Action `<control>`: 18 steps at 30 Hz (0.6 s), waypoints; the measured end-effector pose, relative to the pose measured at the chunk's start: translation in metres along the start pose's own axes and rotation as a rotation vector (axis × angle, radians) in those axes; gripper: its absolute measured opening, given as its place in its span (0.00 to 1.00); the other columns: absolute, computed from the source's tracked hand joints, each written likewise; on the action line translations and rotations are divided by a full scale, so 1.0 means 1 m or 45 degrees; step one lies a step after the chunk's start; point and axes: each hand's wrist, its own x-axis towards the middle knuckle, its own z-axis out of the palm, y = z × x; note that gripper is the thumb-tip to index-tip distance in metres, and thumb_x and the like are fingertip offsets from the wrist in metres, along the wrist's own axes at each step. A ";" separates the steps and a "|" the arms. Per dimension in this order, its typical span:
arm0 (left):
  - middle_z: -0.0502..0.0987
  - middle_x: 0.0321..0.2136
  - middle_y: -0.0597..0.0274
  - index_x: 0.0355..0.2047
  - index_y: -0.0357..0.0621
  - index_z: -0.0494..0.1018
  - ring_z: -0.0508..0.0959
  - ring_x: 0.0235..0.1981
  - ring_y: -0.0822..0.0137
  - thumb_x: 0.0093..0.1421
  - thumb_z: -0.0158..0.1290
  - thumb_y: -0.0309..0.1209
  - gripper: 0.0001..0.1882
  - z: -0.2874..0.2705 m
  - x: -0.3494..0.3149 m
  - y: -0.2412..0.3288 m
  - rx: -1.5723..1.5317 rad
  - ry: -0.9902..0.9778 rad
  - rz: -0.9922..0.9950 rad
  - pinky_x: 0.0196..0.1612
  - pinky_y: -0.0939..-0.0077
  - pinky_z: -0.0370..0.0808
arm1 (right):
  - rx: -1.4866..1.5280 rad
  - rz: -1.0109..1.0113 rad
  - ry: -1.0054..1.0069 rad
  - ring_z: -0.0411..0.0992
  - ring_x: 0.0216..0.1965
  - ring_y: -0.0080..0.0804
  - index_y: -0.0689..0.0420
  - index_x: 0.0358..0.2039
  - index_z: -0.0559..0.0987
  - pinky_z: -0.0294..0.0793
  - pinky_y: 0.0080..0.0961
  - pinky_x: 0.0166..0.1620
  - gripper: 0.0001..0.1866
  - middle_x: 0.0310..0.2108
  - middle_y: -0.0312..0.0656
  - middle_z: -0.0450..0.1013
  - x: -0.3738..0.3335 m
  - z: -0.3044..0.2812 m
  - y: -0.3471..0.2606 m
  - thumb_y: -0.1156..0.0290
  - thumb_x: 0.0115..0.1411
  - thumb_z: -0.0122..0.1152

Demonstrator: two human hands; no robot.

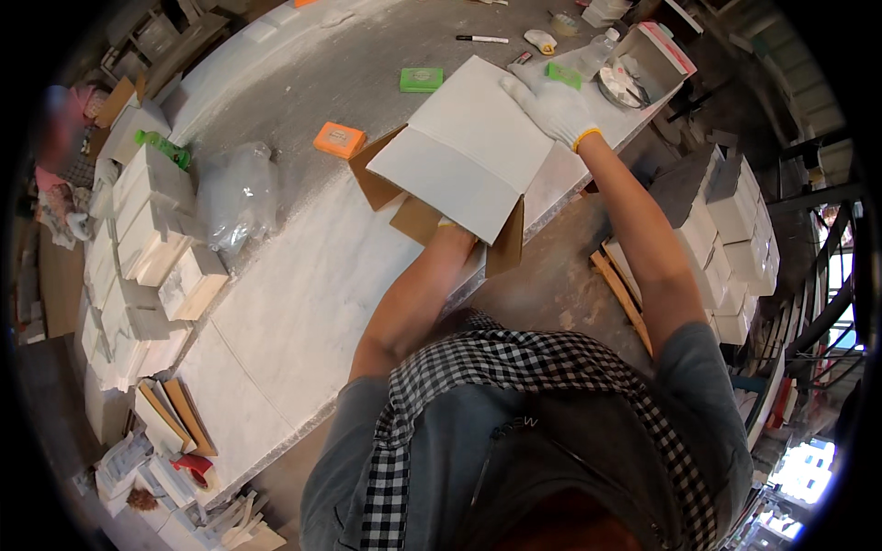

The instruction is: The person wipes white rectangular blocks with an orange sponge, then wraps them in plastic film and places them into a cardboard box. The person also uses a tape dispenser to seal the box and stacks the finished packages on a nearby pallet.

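Observation:
A white cardboard box (469,142) lies on the dusty worktable (303,275), its brown-lined flaps spread at the end toward me. My left hand (446,223) reaches into that end of the box. Only a sliver of its glove shows at the wrist, and its fingers are hidden inside. Against the far right side of the box rests my right hand (556,110), in a white knit glove with a yellow cuff. Its fingers and thumb are apart and stretched out along the cardboard.
An orange box (339,140) and a green box (422,80) lie near the white box. A plastic bag (237,197) and stacked white boxes (154,216) stand left. More white boxes (726,239) are stacked right. An open carton (663,57) sits far right; another person (62,138) is far left.

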 end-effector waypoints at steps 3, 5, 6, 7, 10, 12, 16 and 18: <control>0.70 0.47 0.52 0.56 0.38 0.67 0.74 0.47 0.56 0.72 0.44 0.38 0.19 0.002 0.011 -0.006 0.046 0.010 -0.032 0.50 0.57 0.75 | 0.035 -0.005 0.036 0.76 0.52 0.56 0.45 0.67 0.69 0.73 0.46 0.55 0.36 0.51 0.55 0.78 -0.004 0.001 0.004 0.35 0.70 0.34; 0.70 0.46 0.52 0.55 0.39 0.67 0.74 0.46 0.56 0.72 0.45 0.38 0.19 0.004 0.015 -0.010 0.086 0.015 -0.049 0.49 0.57 0.75 | 0.055 0.035 0.014 0.74 0.55 0.58 0.51 0.64 0.72 0.71 0.44 0.57 0.39 0.52 0.59 0.77 -0.006 -0.004 -0.002 0.34 0.69 0.36; 0.70 0.45 0.53 0.55 0.39 0.67 0.74 0.45 0.57 0.72 0.45 0.38 0.19 0.005 0.018 -0.010 0.109 0.012 -0.053 0.48 0.58 0.75 | 0.043 0.010 0.044 0.75 0.53 0.57 0.49 0.64 0.72 0.72 0.45 0.56 0.37 0.51 0.57 0.77 -0.005 -0.002 0.001 0.34 0.70 0.35; 0.70 0.44 0.53 0.54 0.39 0.68 0.74 0.44 0.57 0.71 0.45 0.39 0.18 0.006 0.021 -0.009 0.137 0.010 -0.064 0.47 0.58 0.75 | 0.030 -0.013 0.074 0.76 0.52 0.56 0.48 0.65 0.71 0.73 0.46 0.54 0.36 0.50 0.55 0.78 -0.004 0.002 0.005 0.35 0.70 0.35; 0.70 0.42 0.54 0.53 0.40 0.68 0.73 0.42 0.58 0.71 0.46 0.39 0.18 0.002 0.026 0.002 0.229 0.003 -0.090 0.46 0.59 0.74 | 0.034 0.024 0.001 0.77 0.50 0.55 0.48 0.62 0.72 0.75 0.47 0.51 0.34 0.48 0.54 0.79 -0.009 -0.012 -0.011 0.37 0.70 0.36; 0.70 0.41 0.55 0.52 0.40 0.69 0.73 0.41 0.59 0.71 0.46 0.40 0.18 0.004 0.028 0.010 0.318 -0.016 -0.126 0.44 0.60 0.74 | 0.065 0.044 -0.003 0.77 0.49 0.55 0.49 0.59 0.73 0.75 0.47 0.50 0.32 0.47 0.54 0.79 -0.011 -0.015 -0.015 0.39 0.70 0.38; 0.69 0.38 0.56 0.51 0.41 0.70 0.73 0.38 0.60 0.71 0.47 0.41 0.17 0.005 0.036 0.035 0.522 -0.080 -0.208 0.42 0.61 0.73 | 0.113 -0.025 0.152 0.77 0.49 0.55 0.50 0.57 0.74 0.75 0.48 0.50 0.30 0.46 0.55 0.80 -0.008 0.001 -0.006 0.41 0.70 0.39; 0.69 0.37 0.57 0.50 0.42 0.70 0.73 0.37 0.61 0.71 0.48 0.41 0.17 0.004 0.039 0.044 0.586 -0.098 -0.228 0.40 0.62 0.73 | 0.102 -0.021 0.165 0.77 0.49 0.56 0.49 0.58 0.75 0.75 0.48 0.51 0.31 0.47 0.55 0.79 -0.005 0.000 -0.005 0.39 0.70 0.40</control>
